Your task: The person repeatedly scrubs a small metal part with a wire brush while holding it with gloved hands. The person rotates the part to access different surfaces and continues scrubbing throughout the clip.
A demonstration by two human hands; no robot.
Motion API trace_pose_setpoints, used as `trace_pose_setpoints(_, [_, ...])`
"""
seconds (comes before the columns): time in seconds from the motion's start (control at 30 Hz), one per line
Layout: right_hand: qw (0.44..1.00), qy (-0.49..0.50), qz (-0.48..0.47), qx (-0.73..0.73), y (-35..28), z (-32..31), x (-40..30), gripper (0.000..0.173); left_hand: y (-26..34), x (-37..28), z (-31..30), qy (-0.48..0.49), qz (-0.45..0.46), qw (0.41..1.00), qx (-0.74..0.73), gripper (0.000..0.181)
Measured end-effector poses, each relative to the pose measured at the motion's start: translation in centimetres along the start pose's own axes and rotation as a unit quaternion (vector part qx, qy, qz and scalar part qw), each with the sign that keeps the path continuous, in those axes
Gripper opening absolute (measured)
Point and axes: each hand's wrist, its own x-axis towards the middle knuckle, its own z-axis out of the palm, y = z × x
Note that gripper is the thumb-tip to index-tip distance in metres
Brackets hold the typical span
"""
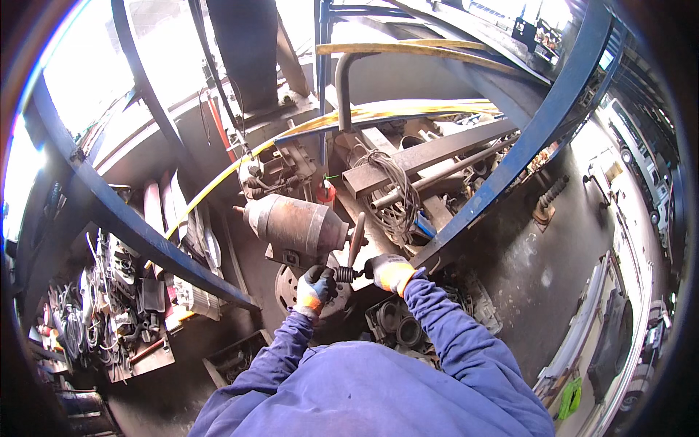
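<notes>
Both my hands wear dark-palmed work gloves with orange and pale cuffs. My left hand [315,289] is closed around one end of a dark metal part with a ribbed, spring-like section [344,274]. The thin far end of that part is in my right hand [386,271], whose fingers are largely hidden from above. Just beyond my hands stands a rusty bench grinder [292,226] with a cylindrical motor body. Its wheel [356,239], seen nearly edge-on, rises close above the ribbed part; whether they touch I cannot tell. A round metal base with holes [284,289] lies below the grinder.
Blue metal posts [491,177] [180,257] slant down on both sides. Steel beams [431,155] and a coil of cable [390,202] lie beyond the wheel. Cluttered parts [120,311] fill the left. Ring-shaped metal parts [407,330] sit by my right forearm. A yellow hose [218,180] crosses behind the grinder.
</notes>
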Motion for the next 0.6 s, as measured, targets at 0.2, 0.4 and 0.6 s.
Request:
trace_pose_setpoints(0.2, [0.974, 0.224, 0.032, 0.01, -3.2, 1.0, -3.3, 0.024, -0.3, 0.3, -1.8, -0.06, 0.028, 0.998, -0.006, 0.024])
trace_pose_setpoints(0.4, [0.949, 0.313, -0.001, -0.042, -3.1, 1.5, -5.2, 0.017, -0.1, -0.3, -1.5, -0.09, -0.027, 0.994, -0.053, 0.029])
trace_pose_setpoints(0.6, [0.928, 0.365, 0.003, -0.072, -2.9, 2.2, -5.6, 0.016, 0.6, -0.4, -0.8, -0.097, -0.016, 0.995, -0.02, 0.03])
